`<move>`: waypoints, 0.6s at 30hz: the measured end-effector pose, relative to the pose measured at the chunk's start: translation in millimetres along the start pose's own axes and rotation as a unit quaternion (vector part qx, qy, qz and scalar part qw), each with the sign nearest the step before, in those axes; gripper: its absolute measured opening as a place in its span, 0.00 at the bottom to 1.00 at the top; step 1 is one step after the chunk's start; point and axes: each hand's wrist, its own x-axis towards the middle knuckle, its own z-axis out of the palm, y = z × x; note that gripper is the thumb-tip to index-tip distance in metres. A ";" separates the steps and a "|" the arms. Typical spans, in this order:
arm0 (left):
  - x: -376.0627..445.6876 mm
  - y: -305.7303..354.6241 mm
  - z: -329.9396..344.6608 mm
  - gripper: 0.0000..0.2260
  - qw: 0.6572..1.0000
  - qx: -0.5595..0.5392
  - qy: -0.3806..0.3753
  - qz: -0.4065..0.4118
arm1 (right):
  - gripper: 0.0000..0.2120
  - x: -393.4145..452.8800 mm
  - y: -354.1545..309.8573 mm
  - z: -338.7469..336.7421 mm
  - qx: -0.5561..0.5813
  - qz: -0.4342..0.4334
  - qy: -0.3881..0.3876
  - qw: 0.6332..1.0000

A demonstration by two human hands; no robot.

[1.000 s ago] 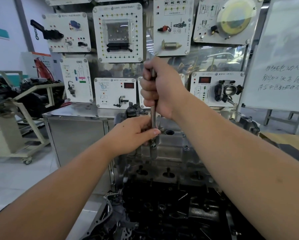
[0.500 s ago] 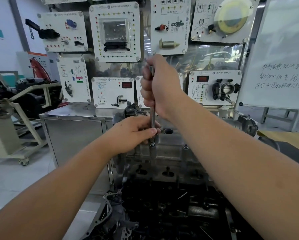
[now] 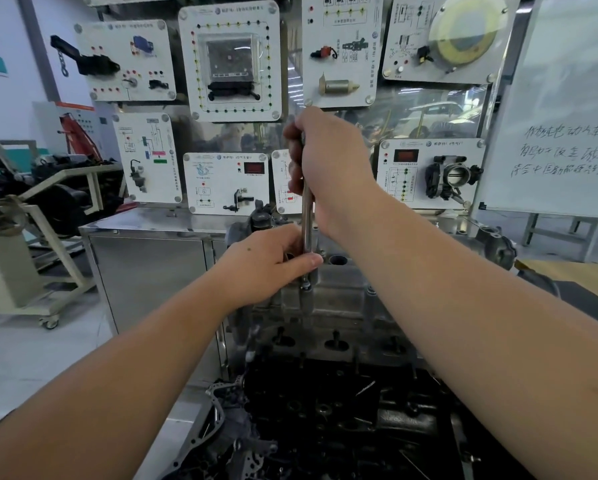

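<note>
Bar stood upright, tip on the engine's top face, right hand with fingers curled tight round its upper end, left hand pinching the shaft low; best held plumb and pressed down while turning, or it would likely slip off.

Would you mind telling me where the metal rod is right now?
In the head view the metal rod stands upright at centre, right hand gripping its top, left hand holding its lower end on the engine block.
</note>
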 end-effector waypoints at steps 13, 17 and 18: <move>-3.0 -1.7 -4.1 0.07 0.998 -0.064 -0.017 0.023 | 0.17 0.7 4.4 -10.1 0.121 0.075 -0.124 0.982; -2.1 2.2 -1.6 0.17 1.000 -0.013 -0.001 -0.002 | 0.16 -3.3 2.4 6.0 0.033 0.052 -0.013 0.998; -2.4 3.3 -1.8 0.21 1.000 -0.008 0.001 -0.007 | 0.16 -3.7 2.6 8.4 0.049 0.050 0.007 0.998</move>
